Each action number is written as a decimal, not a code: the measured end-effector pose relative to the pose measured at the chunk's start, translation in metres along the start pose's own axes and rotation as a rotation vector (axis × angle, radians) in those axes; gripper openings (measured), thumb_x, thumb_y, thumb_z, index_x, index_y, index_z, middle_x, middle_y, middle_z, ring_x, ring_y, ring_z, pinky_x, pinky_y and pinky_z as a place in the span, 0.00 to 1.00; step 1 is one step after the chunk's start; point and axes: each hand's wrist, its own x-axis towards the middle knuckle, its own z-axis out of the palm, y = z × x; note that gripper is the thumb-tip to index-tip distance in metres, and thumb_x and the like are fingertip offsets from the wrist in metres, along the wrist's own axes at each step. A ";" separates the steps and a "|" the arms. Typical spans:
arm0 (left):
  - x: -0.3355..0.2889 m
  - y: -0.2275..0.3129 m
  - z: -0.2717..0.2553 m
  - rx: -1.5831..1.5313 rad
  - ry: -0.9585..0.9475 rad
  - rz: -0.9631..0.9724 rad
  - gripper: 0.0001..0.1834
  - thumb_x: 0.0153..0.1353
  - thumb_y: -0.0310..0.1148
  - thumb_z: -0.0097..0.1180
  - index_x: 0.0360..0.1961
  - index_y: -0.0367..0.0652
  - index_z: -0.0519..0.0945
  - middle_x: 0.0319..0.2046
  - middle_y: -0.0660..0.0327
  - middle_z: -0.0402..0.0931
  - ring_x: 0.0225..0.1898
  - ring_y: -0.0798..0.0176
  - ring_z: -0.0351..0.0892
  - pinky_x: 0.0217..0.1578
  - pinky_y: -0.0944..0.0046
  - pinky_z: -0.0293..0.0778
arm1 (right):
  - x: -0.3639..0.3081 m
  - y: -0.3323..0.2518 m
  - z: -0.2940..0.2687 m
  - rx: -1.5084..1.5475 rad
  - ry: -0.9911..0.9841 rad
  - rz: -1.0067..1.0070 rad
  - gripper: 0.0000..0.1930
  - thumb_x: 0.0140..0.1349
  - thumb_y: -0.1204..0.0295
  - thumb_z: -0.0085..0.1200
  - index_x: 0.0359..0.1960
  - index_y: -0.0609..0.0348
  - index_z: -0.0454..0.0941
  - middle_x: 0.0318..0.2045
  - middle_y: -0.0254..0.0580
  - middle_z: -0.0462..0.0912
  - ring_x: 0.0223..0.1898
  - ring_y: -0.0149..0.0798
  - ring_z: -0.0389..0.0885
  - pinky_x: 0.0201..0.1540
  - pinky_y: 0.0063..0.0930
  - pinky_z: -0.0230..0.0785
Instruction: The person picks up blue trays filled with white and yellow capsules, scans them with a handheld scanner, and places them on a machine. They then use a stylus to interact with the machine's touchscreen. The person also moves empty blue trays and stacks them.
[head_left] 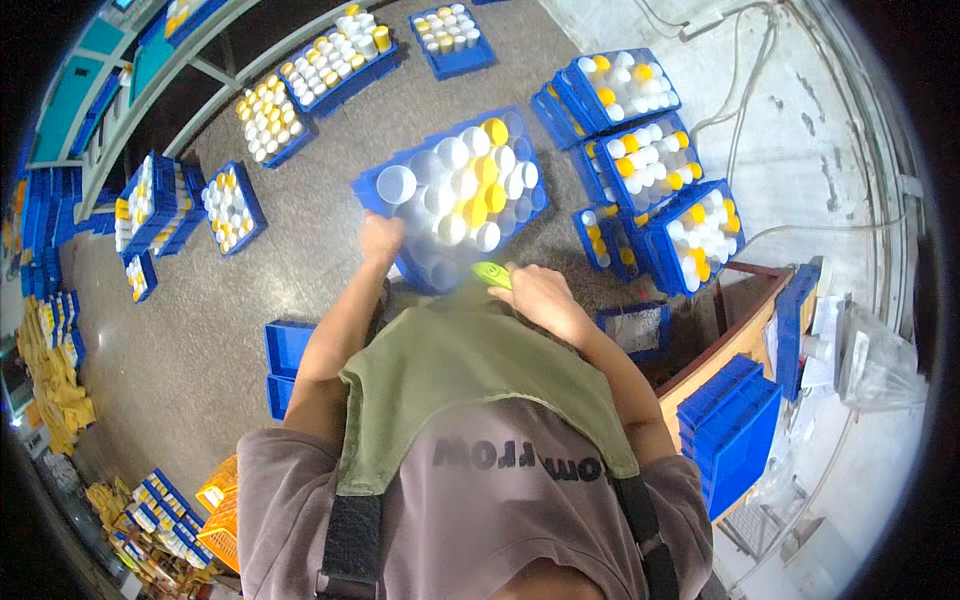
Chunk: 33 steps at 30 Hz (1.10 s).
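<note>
In front of me is a blue crate [370, 190] packed with round white containers [452, 231], yellow ones [475, 211] and clear, see-through ones [396, 185]. My left hand [381, 237] is closed on the crate's near left edge. In my right hand [541, 296] is a small lime-green tool [491, 274], its front end pointing left toward the crate's near side. The tool's exact kind cannot be made out. Around its tip and the crate's near corner the picture is hazy.
Filled blue crates are stacked [640, 165] at the right, by a pale wall. More filled crates stand on the floor at the far left [335, 62] and left [232, 208]. Empty blue crates [288, 348] lie left of me; others [728, 435] rest on a wooden table at the right.
</note>
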 end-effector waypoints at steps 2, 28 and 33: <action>0.001 -0.009 0.001 -0.068 -0.018 -0.004 0.26 0.47 0.36 0.52 0.46 0.29 0.78 0.40 0.38 0.80 0.47 0.42 0.80 0.51 0.51 0.73 | 0.000 0.004 0.005 0.000 0.021 0.011 0.22 0.64 0.51 0.50 0.39 0.61 0.78 0.28 0.53 0.83 0.33 0.54 0.83 0.36 0.45 0.74; 0.003 -0.077 -0.038 -0.594 -0.152 0.020 0.09 0.49 0.26 0.59 0.30 0.31 0.83 0.28 0.59 0.82 0.28 0.65 0.78 0.33 0.63 0.72 | 0.037 0.139 -0.060 0.097 0.169 0.467 0.31 0.61 0.44 0.50 0.39 0.68 0.78 0.36 0.62 0.82 0.41 0.59 0.81 0.42 0.49 0.73; 0.014 -0.084 -0.038 -0.595 -0.147 0.022 0.12 0.50 0.25 0.56 0.35 0.28 0.83 0.30 0.55 0.83 0.32 0.63 0.80 0.34 0.62 0.73 | 0.033 0.145 -0.051 0.095 0.078 0.480 0.31 0.62 0.43 0.50 0.32 0.68 0.76 0.27 0.56 0.80 0.32 0.54 0.81 0.35 0.44 0.72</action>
